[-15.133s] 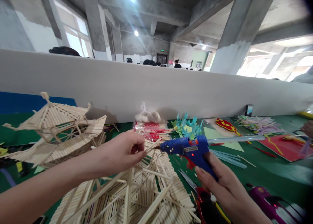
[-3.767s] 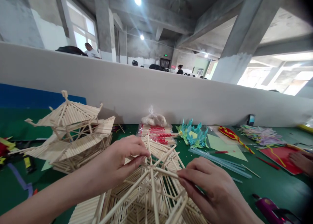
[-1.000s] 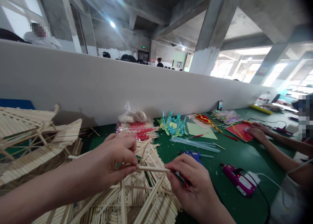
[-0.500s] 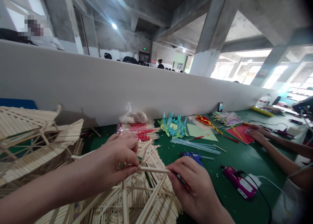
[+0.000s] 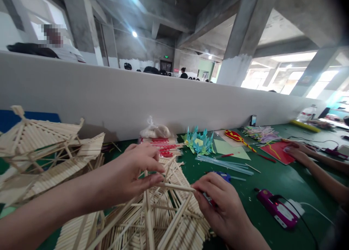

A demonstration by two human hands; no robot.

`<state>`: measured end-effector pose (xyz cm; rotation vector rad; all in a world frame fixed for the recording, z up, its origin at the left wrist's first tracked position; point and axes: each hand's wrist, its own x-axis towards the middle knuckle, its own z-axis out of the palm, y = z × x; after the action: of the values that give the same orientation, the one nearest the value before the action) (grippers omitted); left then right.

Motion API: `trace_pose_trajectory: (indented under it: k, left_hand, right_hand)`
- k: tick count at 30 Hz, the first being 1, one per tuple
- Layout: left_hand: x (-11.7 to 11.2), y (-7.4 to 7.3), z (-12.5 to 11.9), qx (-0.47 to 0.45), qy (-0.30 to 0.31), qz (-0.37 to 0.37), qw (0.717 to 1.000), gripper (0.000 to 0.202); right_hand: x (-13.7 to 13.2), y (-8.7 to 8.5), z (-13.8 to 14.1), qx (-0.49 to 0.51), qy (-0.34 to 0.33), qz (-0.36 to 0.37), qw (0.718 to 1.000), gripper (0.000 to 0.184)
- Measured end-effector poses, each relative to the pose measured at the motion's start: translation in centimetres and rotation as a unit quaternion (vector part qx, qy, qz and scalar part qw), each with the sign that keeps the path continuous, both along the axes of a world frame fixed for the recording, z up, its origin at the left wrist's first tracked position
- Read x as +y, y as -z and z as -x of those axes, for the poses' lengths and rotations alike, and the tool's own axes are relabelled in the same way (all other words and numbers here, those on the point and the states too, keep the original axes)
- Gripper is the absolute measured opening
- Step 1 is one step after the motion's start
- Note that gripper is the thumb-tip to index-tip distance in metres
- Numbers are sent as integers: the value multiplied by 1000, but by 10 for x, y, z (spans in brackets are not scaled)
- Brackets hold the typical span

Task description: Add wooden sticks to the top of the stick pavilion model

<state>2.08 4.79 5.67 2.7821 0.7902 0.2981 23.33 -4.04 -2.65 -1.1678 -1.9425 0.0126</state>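
Note:
My right hand pinches the right end of a thin wooden stick between thumb and fingertips. A small tool with red and metallic parts is tucked in the same palm, mostly hidden; its kind is unclear. At the stick's left end is my left hand, its thumb and index finger apart, the thumb close to the stick. Beneath both hands lies a framework of wooden sticks with slatted panels. On the left stands a roofed stick model with upturned eaves.
Behind lie packaged sticks, a blue-green paper flower and clear glue sticks. A blue glue gun is partly behind my right hand. A purple power strip with cables sits right. Another person's hands rest by red paper.
My left thumb and index finger have parted from their pinch on the stick's left end. My right hand still grips the other end. The view has shifted slightly left.

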Motion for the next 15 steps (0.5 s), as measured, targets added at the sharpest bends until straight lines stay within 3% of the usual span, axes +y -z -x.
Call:
trace_pose_trajectory:
  k: [5,10,15]
  left_hand:
    - [0,-13,14,-75,-34,-43,996,21]
    - [-3,-22,19,-79,-66,-41,994,19]
    - [-8,-17,15,-103,-60,-54,991,21]
  right_hand:
    - [0,2,-2,1,-8,-1,1000,13]
    - [1,1,-2,11,-19,-11,1000,13]
    - [1,0,-2,9,-18,-9,1000,13]
